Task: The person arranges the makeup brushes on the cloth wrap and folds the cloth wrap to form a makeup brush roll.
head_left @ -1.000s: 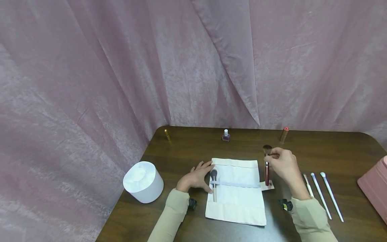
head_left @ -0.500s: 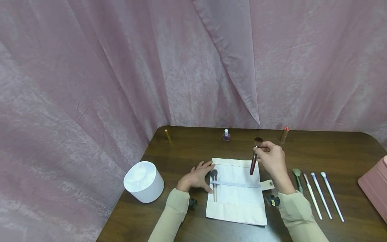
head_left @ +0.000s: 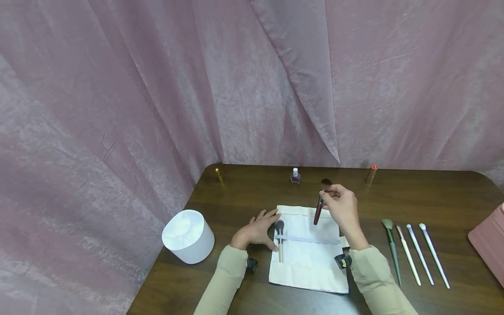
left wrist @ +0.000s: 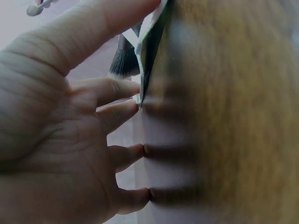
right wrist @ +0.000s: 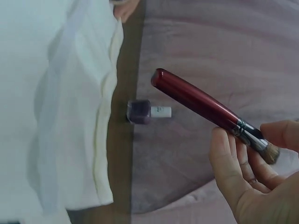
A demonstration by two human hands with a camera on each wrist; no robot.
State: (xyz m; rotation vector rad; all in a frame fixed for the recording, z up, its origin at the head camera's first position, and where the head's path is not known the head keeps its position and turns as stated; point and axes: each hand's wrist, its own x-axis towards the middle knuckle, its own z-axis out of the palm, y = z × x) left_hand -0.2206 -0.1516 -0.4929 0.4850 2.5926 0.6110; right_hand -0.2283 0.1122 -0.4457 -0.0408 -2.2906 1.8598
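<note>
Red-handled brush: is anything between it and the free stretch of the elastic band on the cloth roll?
Nothing visible. The right hand holds the red-handled brush above the cloth roll. The band holds only the grey brush at its left end, beside the left hand; the remainder is bare.

White round box (head_left: 188,236), gold tube (head_left: 218,174), nail polish bottle (head_left: 295,176), four loose brushes (head_left: 409,253), pink curtain (head_left: 157,87) behind.

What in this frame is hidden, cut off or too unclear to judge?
- Pink box: head view, cut by the right edge.
- Brush roll: its right tab sits behind the right hand.
- Left hand: left wrist view, fills the frame; the table is a blur.
- Nail polish bottle: label too small.
</note>
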